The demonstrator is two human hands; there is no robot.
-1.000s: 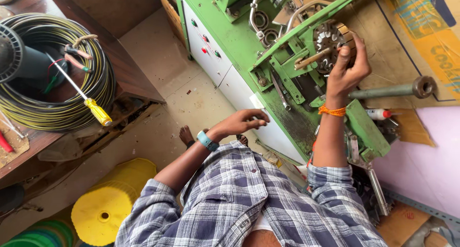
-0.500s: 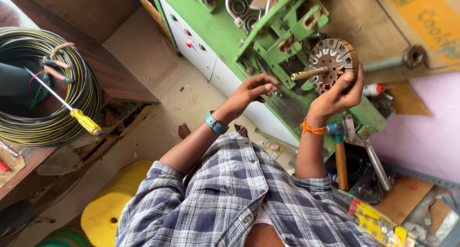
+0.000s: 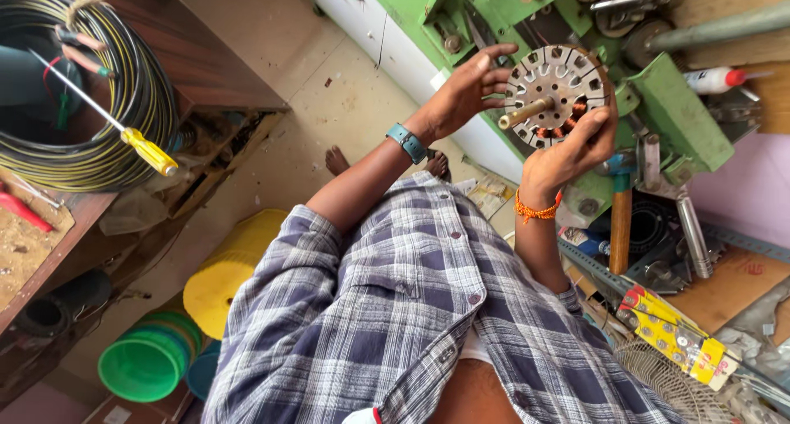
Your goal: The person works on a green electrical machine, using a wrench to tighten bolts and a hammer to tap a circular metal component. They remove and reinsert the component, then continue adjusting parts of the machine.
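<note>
At the bottom of the frame we see our own checked shirt (image 3: 411,325), and our two arms go up from it to the upper right. Our left hand (image 3: 465,90) wears a blue band at the wrist, and its fingers are spread and touch the left edge of a round metal disc with slots (image 3: 555,95). Our right hand (image 3: 568,148) has an orange thread at the wrist, and it wraps around the lower right edge of the disc and grips it. The disc is in the upper right of the frame, with a short brass rod sticking out of its middle and some copper wire in its lower slots. Just behind the disc is a green machine (image 3: 675,119). Below our right hand a hammer (image 3: 619,218) with a wooden handle stands by the machine. In the upper left a yellow screwdriver (image 3: 144,148) lies on a big coil of wire (image 3: 107,144). In the lower left is a green tub (image 3: 148,362).
</note>
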